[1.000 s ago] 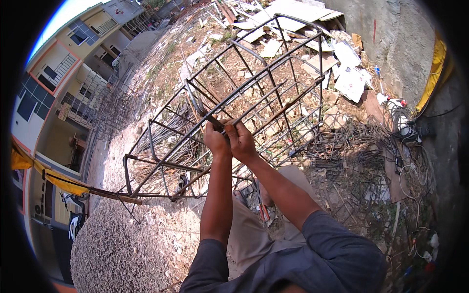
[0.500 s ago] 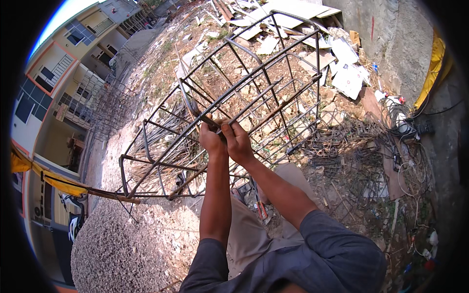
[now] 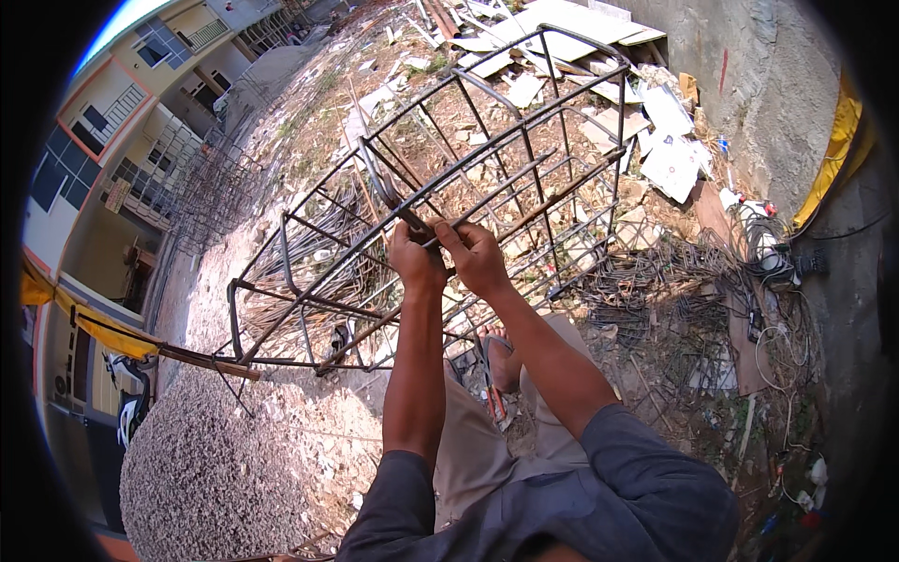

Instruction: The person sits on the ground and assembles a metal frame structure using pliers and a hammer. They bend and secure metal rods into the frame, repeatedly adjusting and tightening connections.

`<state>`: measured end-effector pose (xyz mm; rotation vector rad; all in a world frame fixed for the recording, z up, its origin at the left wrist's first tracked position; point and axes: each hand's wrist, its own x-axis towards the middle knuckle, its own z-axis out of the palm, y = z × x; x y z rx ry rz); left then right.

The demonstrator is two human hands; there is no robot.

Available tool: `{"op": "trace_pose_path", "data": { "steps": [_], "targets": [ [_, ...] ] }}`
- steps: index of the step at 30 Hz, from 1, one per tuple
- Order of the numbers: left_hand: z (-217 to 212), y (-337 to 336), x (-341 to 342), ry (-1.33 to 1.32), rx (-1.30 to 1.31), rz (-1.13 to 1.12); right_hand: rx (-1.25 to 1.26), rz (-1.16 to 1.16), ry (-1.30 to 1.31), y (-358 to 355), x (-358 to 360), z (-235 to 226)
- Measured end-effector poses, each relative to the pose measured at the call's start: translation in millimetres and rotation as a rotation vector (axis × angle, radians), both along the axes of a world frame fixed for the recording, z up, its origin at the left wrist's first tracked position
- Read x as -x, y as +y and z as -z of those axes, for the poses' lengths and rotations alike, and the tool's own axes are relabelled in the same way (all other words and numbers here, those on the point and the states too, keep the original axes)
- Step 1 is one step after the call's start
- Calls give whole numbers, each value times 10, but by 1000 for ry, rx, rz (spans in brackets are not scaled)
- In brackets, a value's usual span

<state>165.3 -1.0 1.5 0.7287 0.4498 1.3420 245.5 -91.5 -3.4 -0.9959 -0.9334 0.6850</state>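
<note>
Head camera view: both hands are together near the middle of the frame, clamped on a rebar cage (image 3: 468, 162) that runs slantwise from centre left to upper right. The left hand (image 3: 417, 260) curls around the metal just below a thick bent bar (image 3: 377, 180); the right hand (image 3: 482, 262), almost touching it, has its thumb pressed at the end of a slanting bar, fingers bent. Whether a thin wire sits between the fingertips cannot be told.

Loose rods (image 3: 314, 258) lie beneath the cage at centre left. Below the hands, a red-handled tool (image 3: 494, 401) is on the ground beside a bare foot (image 3: 501, 361). A gravel heap (image 3: 215, 459) fills the lower left, tangled wire (image 3: 670, 272) spreads at right, and broken white boards (image 3: 672, 164) lie at upper right, near a concrete wall (image 3: 758, 94).
</note>
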Motion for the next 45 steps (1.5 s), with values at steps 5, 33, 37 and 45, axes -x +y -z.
{"op": "trace_pose_path", "data": {
  "steps": [5,33,37,45],
  "targets": [
    [-89,-90,-85,91,34,-86,-62,228,182,88,-169,-4],
    [-138,-193,-92,62,78,-130,-105,164,597,-38,-877,-239],
    [-163,-157,-104,121,46,-157,-31,174,589,-115,-879,-207],
    [-220,-219,-68,106,46,-141,-29,189,449,-76,-914,-149]
  ]
}}
